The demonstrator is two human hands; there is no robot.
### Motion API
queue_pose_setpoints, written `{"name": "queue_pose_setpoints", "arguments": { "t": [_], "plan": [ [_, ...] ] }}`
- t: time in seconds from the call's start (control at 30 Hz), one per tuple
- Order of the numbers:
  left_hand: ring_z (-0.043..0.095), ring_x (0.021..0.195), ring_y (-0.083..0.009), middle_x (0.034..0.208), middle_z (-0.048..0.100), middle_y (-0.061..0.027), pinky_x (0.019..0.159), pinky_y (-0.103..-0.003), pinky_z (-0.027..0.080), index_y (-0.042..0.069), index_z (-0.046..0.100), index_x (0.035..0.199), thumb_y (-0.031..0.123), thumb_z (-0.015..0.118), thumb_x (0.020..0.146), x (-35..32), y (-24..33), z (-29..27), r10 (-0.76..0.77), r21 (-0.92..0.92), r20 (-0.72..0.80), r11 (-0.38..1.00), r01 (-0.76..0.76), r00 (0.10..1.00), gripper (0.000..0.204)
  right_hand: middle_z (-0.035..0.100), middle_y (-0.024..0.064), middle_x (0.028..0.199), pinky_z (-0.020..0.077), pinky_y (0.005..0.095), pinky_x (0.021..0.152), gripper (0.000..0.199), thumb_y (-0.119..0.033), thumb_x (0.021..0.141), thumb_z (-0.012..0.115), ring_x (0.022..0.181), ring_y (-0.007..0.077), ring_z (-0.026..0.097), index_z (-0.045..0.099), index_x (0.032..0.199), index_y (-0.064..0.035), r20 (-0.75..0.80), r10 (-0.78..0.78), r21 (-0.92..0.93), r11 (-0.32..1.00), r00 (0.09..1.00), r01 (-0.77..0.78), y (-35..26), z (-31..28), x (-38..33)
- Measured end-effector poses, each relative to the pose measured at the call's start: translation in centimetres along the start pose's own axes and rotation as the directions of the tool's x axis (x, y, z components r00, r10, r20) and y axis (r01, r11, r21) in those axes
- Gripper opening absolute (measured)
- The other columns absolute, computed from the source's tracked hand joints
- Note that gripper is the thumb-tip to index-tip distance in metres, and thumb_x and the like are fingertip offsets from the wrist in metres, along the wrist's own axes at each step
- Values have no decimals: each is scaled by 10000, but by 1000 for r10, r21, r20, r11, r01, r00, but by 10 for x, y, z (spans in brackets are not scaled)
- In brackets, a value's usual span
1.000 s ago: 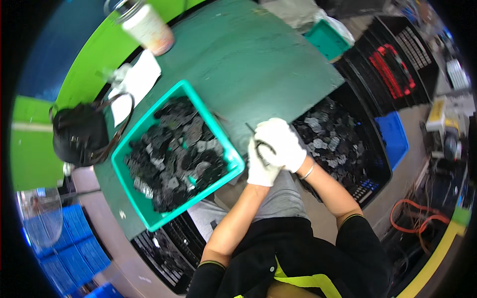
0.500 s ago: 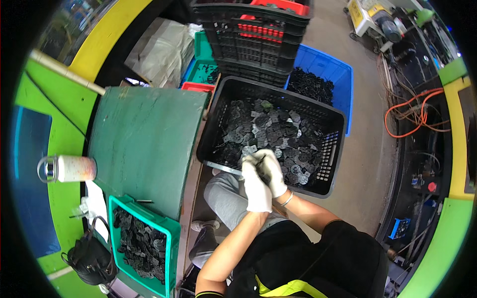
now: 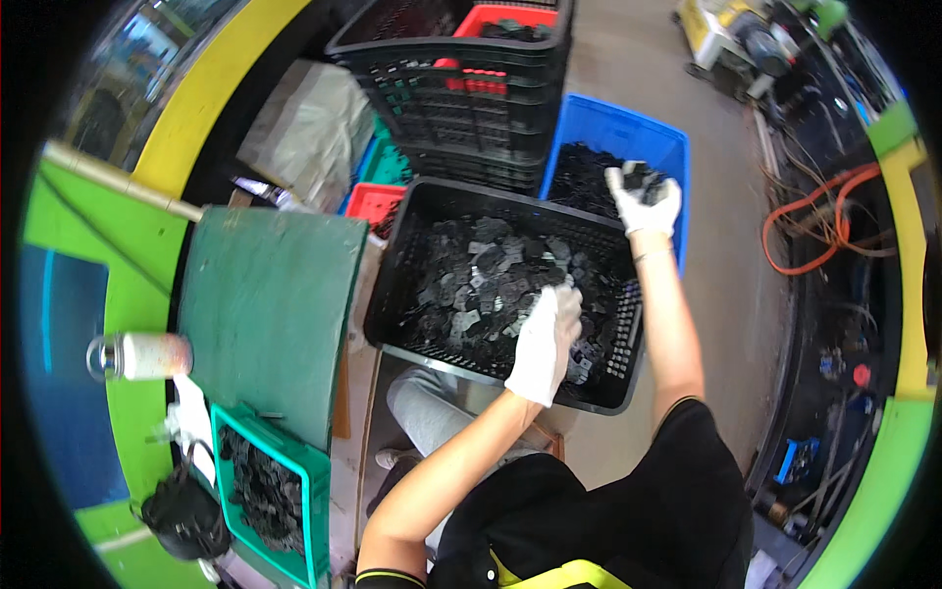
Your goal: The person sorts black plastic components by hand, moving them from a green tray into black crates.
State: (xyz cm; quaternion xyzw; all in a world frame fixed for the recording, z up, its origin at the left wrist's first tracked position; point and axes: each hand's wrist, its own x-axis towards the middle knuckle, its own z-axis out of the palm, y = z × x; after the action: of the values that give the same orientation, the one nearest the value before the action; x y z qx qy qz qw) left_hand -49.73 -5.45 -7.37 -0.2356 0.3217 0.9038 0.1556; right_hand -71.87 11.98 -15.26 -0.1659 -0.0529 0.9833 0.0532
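My right hand [image 3: 652, 208], in a white glove, is over the blue bin [image 3: 677, 147] with dark scraps [image 3: 640, 177] between its thumb and fingers. Black stringy plastic scraps [image 3: 579, 175] fill part of that bin. My left hand [image 3: 542, 351], also gloved, hangs over the near side of a black crate [image 3: 471, 368] with its fingers curled in. What it may hold is hidden. Flat black and grey moulded parts [image 3: 481, 270], some rounded with small holes, lie heaped in the crate.
Stacked black crates [image 3: 461, 118] rise behind the crate, with a red tray [image 3: 505, 18] on top. To the left stand a green table [image 3: 270, 294], a white bottle [image 3: 152, 355], a black bag [image 3: 183, 515] and a teal tray [image 3: 319, 520] of black parts. An orange cable [image 3: 770, 231] hangs at right.
My hands were together over the crate's near edge. They have parted: the right has moved far and right to the blue bin with dark scraps, while the left stays over the crate.
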Motion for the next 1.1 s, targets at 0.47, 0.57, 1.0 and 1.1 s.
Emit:
{"name": "queue_pose_setpoints", "arguments": {
  "t": [0.47,0.57,1.0,1.1],
  "plan": [
    [583,1041,-326,1168,573,-217,891,-449,493,-4,544,1101,322,583,894,-194,-34,-221,101,-351,-507,883,-311,856,388,580,69,773,454,321,490,447,-161,873,446,538,158,498,499,1316,-127,113,-192,-872,-489,975,4,-93,-90,167],
    [588,1050,-323,1185,568,-211,874,-435,507,-25,501,1149,330,565,911,-215,-38,-232,161,-406,-529,814,-415,833,432,577,66,823,458,309,507,585,-112,847,448,539,148,463,354,1424,-127,211,-102,-894,-421,972,150,-85,-90,164],
    [613,999,-314,1132,604,-204,854,-428,517,6,509,1137,311,522,935,-206,-41,-227,135,-434,-522,808,-399,842,366,645,178,983,482,427,829,162,-165,846,600,926,336,623,663,992,-131,575,-12,-237,-959,818,152,-89,-13,142],
    [613,985,-320,1143,594,-215,845,-431,517,2,496,1154,315,537,925,-208,-49,-230,111,-455,-536,797,-397,837,390,647,156,953,486,423,817,243,-138,816,618,917,314,624,630,1057,-108,645,66,-201,-947,762,252,-95,-15,152]
  ]
}}
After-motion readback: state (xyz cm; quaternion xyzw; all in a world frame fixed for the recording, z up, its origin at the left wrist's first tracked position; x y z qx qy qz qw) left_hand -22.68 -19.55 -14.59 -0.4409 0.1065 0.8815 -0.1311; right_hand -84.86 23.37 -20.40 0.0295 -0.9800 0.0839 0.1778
